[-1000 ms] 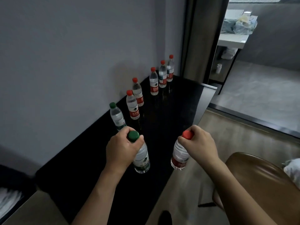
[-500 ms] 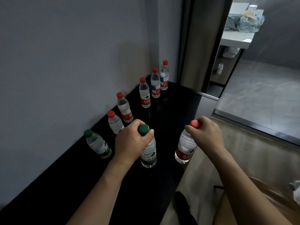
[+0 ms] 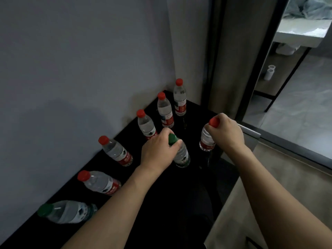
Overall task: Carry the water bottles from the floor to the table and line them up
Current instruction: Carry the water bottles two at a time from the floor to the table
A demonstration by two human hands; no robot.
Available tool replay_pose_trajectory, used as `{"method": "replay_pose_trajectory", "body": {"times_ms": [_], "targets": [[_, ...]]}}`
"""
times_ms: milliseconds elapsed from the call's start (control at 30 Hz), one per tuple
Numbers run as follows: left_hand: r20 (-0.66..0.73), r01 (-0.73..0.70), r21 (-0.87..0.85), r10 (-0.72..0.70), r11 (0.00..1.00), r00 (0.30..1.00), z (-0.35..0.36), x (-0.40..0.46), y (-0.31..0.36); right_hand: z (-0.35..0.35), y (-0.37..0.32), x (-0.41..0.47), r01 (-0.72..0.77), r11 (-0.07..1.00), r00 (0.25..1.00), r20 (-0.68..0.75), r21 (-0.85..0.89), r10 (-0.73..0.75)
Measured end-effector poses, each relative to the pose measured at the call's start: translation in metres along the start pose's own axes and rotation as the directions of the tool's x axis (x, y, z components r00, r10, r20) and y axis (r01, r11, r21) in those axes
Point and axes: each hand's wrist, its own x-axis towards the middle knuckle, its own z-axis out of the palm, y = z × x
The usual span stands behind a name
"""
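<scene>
1. Gripped by the neck in each hand: left hand (image 3: 158, 151) curled round the green-cap bottle (image 3: 181, 155), right hand (image 3: 227, 132) round the red-cap bottle (image 3: 206, 141).
2. Both hang upright, low over the table (image 3: 179, 203) – contact unclear.
3. Six bottles in a row (image 3: 115, 151) along the wall, left of both hands.
4. Left hand nearer the row – probably sets down first, long axis kept vertical.

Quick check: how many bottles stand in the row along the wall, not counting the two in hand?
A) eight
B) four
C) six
C: five red-capped bottles, from the far one to the near one, plus one green-capped bottle at the near end.
</scene>
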Motion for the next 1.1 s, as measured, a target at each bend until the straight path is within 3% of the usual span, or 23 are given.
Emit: {"method": "replay_pose_trajectory", "body": {"times_ms": [467,600,767,933,1100], "targets": [[0.066,0.075,0.044,-0.078,0.996,0.995,0.061,0.080,0.011,0.022,0.015,0.072,-0.006,0.999,0.999,0.052,0.042,0.004],[0.074,0.065,0.030,-0.067,0.997,0.995,0.052,0.068,0.006,0.022,0.012,0.050,-0.008,0.992,1.000,-0.025,0.123,0.011],[-0.060,0.032,0.113,-0.025,0.993,0.998,0.022,0.033,-0.021,0.029,-0.008,0.011,0.229,0.963,0.967,-0.145,0.144,-0.209],[-0.269,0.067,0.239,-0.001,0.969,0.963,-0.022,-0.004,-0.052,0.044,-0.060,-0.013,0.456,0.888,0.889,-0.069,0.055,-0.452],[-0.381,0.211,0.255,-0.103,0.944,0.919,-0.064,-0.052,-0.085,0.061,-0.119,-0.053,0.614,0.789,0.789,0.001,0.028,-0.614]]}}
